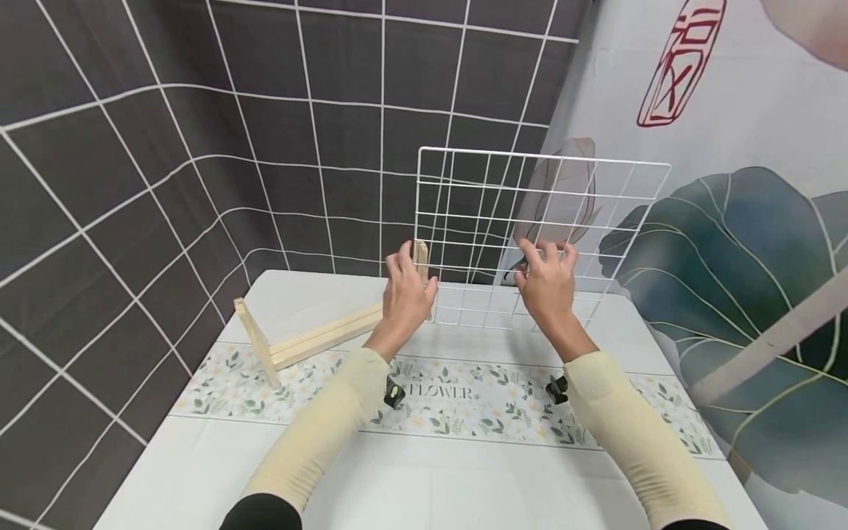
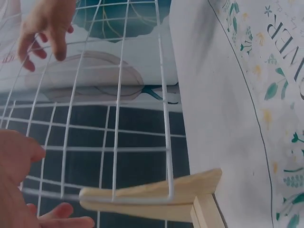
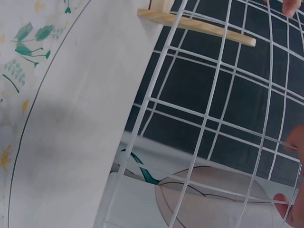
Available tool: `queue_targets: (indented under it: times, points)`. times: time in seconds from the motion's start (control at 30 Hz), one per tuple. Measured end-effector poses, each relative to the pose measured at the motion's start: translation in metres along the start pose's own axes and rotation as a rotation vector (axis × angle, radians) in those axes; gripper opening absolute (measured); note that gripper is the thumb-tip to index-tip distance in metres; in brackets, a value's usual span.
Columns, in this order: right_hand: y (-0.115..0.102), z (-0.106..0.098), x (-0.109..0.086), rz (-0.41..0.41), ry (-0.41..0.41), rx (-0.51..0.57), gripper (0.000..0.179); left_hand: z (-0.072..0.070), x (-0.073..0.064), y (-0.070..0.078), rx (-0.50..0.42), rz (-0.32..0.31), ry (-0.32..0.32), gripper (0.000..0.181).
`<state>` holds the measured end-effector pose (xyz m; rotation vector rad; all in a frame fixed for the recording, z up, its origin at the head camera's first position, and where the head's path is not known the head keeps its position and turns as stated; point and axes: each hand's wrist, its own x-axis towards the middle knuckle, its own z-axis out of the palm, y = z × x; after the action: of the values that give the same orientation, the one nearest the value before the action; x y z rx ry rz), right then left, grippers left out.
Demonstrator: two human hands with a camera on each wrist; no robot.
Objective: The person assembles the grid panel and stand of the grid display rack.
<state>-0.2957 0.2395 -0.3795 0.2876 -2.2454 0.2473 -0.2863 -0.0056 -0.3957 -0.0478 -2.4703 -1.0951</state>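
Observation:
A white wire grid panel (image 1: 543, 202) stands upright in the head view, its lower edge close over the table. My left hand (image 1: 407, 291) is at its left edge, with thumb and fingers on either side of the edge wire. Right behind that hand rises a pale wooden post (image 1: 422, 258), which overlaps the grid's corner in the left wrist view. My right hand (image 1: 546, 283) holds the grid lower right of its middle, fingers bent over the wires. A pale wooden bar (image 1: 324, 340) runs left from my left hand to another upright wooden post (image 1: 257, 338).
A white cloth (image 1: 457, 471) with a floral band covers the table. Dark cloth with a white check pattern (image 1: 338, 140) hangs behind and to the left. On the right hangs a pale cloth with a large teal leaf print (image 1: 735, 243).

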Motion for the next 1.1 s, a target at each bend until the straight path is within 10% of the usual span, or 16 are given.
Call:
queue_targets:
  times: [0.37,0.83,1.1]
  points:
    - [0.008,0.003,-0.004,0.019,0.024,0.004,0.047,-0.047,-0.002,-0.041,0.061,-0.162,0.0,0.076]
    - [0.019,-0.003,-0.005,0.088,-0.014,0.0,0.048,-0.139,-0.001,-0.102,0.205,-0.267,0.194,0.073]
    - [0.019,-0.002,-0.006,0.079,-0.017,0.004,0.046,-0.166,-0.016,-0.129,0.113,-0.495,0.193,0.079]
